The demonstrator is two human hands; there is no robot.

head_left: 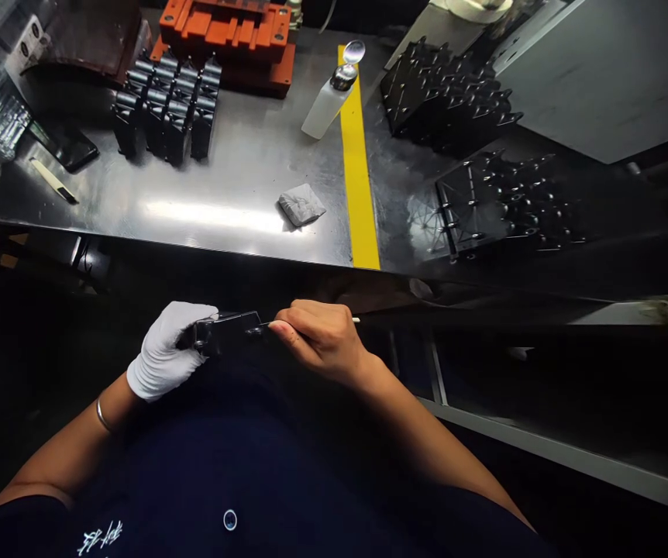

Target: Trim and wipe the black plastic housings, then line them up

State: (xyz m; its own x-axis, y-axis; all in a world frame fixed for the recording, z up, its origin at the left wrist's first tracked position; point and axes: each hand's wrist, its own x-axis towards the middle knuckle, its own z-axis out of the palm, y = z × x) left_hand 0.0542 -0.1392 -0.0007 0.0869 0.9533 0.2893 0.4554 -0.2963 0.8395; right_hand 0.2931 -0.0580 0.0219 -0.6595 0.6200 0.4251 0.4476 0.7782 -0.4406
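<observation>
My left hand (167, 349), in a white glove, is closed around a glossy black moulded part (226, 332) in front of my body. My bare right hand (323, 337) is closed on a slim white-handled tool (356, 320). The pale end of its handle sticks out to the right of the fist, and a thin dark tip points left at the part. Whether that tip touches the part, I cannot tell. Most of the handle is hidden in my fingers.
Over the metal bench (235, 186), a folded grey cloth (302, 205) lies near a white pump bottle (328, 101) and yellow tape (360, 186). Black parts stand in rows (168, 108) at left and stacks (444, 97) at right. An orange fixture (226, 39) and a white-handled knife (52, 180) are also there.
</observation>
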